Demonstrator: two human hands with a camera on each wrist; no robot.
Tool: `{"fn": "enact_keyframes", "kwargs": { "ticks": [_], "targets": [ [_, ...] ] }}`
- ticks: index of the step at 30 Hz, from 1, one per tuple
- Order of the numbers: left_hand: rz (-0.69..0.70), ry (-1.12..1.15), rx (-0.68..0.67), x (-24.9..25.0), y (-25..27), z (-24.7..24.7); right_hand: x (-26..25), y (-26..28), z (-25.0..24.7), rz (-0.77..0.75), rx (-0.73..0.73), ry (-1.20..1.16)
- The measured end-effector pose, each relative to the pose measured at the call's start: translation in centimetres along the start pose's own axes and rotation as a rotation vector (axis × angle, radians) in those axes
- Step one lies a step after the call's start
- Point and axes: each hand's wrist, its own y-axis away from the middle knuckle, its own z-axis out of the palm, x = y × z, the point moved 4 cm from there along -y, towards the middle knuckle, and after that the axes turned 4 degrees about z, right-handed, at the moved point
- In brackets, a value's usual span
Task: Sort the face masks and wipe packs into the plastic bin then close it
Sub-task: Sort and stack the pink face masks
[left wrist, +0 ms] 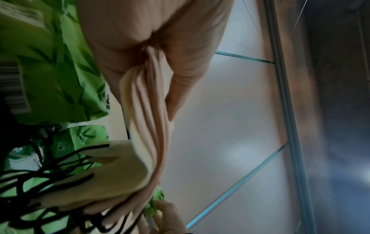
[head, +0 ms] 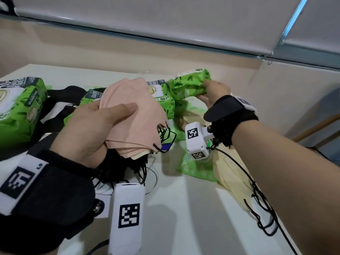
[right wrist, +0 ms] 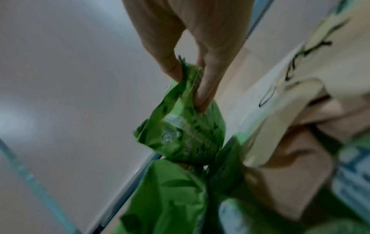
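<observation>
My left hand (head: 95, 126) grips a stack of pink face masks (head: 134, 115) with black ear loops, raised above the table; the left wrist view shows the same stack (left wrist: 144, 114) fanned under my thumb. My right hand (head: 211, 92) pinches the end of a green wipe pack (head: 189, 83) at the back of the table, lifted at a tilt. In the right wrist view my fingers (right wrist: 208, 88) clamp the crimped end of that pack (right wrist: 186, 133). The plastic bin is not visible.
More green wipe packs lie at the left (head: 20, 107), in the middle (head: 161, 96) and under my right wrist (head: 195, 166). Yellow masks (head: 233, 177) lie at the right, black masks (head: 117, 166) under my left hand. The white table (head: 184, 218) meets a beige wall.
</observation>
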Motion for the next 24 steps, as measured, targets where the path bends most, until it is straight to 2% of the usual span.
{"fn": "enact_keyframes", "kwargs": {
  "ticks": [4,6,10,13,16,20,24],
  "targets": [
    [0.017,-0.004,0.004,-0.3,-0.3,-0.3,0.2,0.5,0.0,-0.058,-0.048,0.259],
    [0.018,0.004,-0.009,-0.5,-0.4,0.0,0.8,0.4,-0.8,-0.025,-0.094,0.544],
    [-0.002,-0.007,-0.042,-0.8,-0.1,0.4,0.6,1.4,-3.3,-0.113,-0.116,0.943],
    [-0.008,-0.006,-0.036,-0.8,0.0,0.5,2.4,1.5,-4.7,0.015,-0.209,1.145],
    [-0.018,0.009,-0.049,-1.0,0.1,0.6,4.5,0.8,-4.9,0.109,-0.263,1.173],
    [-0.003,-0.027,-0.065,-1.2,0.1,0.8,4.3,1.0,-4.8,0.028,-0.183,1.151],
    [0.005,-0.027,-0.063,-1.3,0.2,1.0,3.5,1.0,-4.3,-0.158,-0.055,1.405]
  ]
}}
